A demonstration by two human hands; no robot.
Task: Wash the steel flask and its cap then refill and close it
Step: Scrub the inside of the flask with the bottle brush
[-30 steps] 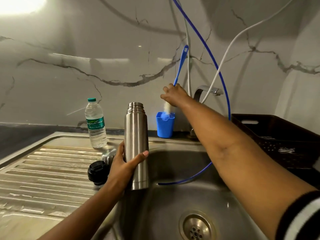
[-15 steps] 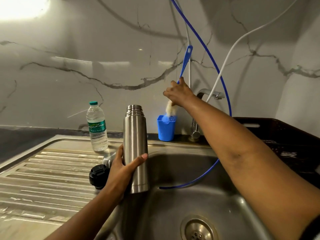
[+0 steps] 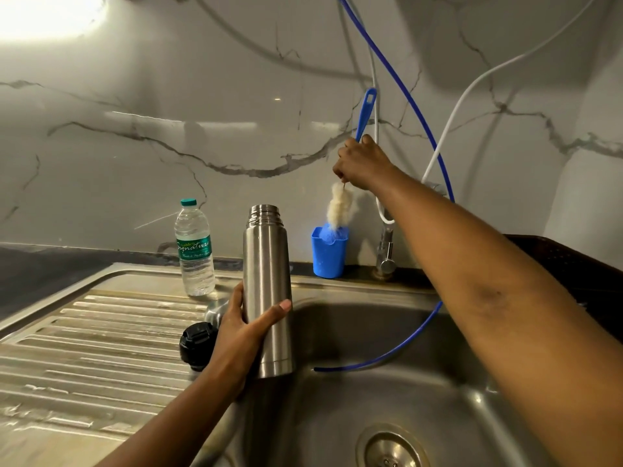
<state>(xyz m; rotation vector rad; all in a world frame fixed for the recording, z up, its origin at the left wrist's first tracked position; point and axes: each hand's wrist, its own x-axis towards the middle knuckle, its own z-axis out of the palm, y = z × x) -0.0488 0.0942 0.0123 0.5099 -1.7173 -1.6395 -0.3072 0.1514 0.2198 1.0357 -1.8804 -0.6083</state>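
The left hand [image 3: 242,335] wraps fingers and thumb round the lower half of the steel flask [image 3: 268,281], held upright at the left edge of the sink [image 3: 421,382], long axis vertical, open mouth pointing up. Its black cap [image 3: 197,345] lies just beside on the drainboard [image 3: 84,348]. Farther back, the right arm stretches forward; the right hand [image 3: 360,166] grips a blue-handled bottle brush [image 3: 340,210], bristles hanging at the mouth of a blue cup [image 3: 328,261]

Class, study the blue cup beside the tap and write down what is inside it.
Only the pale bristle tip of the brush, gripped by the right hand, shows at the mouth of the blue cup. The solid walls hide anything deeper, so its contents cannot be told.
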